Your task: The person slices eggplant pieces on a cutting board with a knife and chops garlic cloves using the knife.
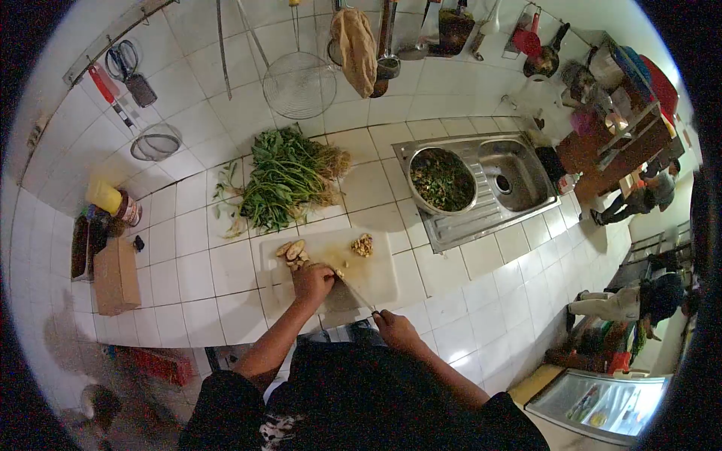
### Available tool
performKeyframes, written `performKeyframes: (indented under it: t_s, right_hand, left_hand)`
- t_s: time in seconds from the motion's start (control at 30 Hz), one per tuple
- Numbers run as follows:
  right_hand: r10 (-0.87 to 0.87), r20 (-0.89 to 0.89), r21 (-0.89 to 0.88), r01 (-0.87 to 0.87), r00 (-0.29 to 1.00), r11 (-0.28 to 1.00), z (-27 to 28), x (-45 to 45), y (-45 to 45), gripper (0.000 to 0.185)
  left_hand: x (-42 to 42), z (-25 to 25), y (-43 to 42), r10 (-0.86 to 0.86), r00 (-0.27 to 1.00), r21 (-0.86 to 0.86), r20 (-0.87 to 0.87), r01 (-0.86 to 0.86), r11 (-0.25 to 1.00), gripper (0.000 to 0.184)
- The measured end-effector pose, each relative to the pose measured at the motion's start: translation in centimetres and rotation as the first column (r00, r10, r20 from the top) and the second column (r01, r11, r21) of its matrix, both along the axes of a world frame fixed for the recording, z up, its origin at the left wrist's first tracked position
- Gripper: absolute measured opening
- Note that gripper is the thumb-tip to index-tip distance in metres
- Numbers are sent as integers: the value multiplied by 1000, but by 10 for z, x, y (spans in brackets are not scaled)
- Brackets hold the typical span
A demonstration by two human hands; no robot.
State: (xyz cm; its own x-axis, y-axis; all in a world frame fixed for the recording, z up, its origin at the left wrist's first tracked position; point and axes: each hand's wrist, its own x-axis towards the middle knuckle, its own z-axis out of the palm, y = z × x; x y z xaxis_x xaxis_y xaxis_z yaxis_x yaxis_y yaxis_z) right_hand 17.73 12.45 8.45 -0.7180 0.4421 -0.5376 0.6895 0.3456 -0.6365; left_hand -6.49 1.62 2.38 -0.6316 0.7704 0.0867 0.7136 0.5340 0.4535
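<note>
My right hand [395, 331] is wrapped round the dark handle of a knife [358, 294], whose blade slants across the white cutting board [385, 279]. With fingers bent, my left hand [313, 283] presses on a small pale piece of ginger [340, 274] beside the blade; the fingers partly hide it. Larger chunks of what looks like ginger root [293, 251] lie just beyond my left hand. A small heap of chopped ginger [362, 245] sits at the board's far right.
Leafy greens with roots [280, 180] lie behind the board. A bowl of cut greens [442, 180] stands on the steel sink's [492, 233] drainboard. A cardboard box [116, 276] is at the left. Utensils such as a wire skimmer [299, 84] hang above. Two people are off to the right.
</note>
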Motion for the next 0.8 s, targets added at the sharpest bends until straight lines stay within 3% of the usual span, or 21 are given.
performKeyframes:
  t_s: [0.07,0.3,0.43,0.6,0.67,0.8]
  right_hand:
    - [-7,48,62,4,999,998,-2,-5,-6,43]
    - [-88,-19,-5,88,996,996,5,7,-6,46]
    - [-98,-35,-62,95,995,994,2,14,-5,46]
    - [-29,35,-95,32,999,995,3,14,0,48]
    - [26,-56,-37,-28,998,999,13,10,-1,48]
    - [40,-47,2,-40,998,999,1,3,2,47]
  left_hand:
    - [1,-1,-2,-33,999,7,-39,33,999,10]
    - [-2,1,-2,-26,994,-21,-104,24,999,11]
    - [-5,2,-2,10,1000,-20,-5,-10,1000,11]
    - [-4,-7,-4,32,999,-9,27,-31,999,12]
    - [0,-3,-4,36,999,14,8,-36,999,11]
    - [4,2,-3,39,998,26,-49,-38,999,8]
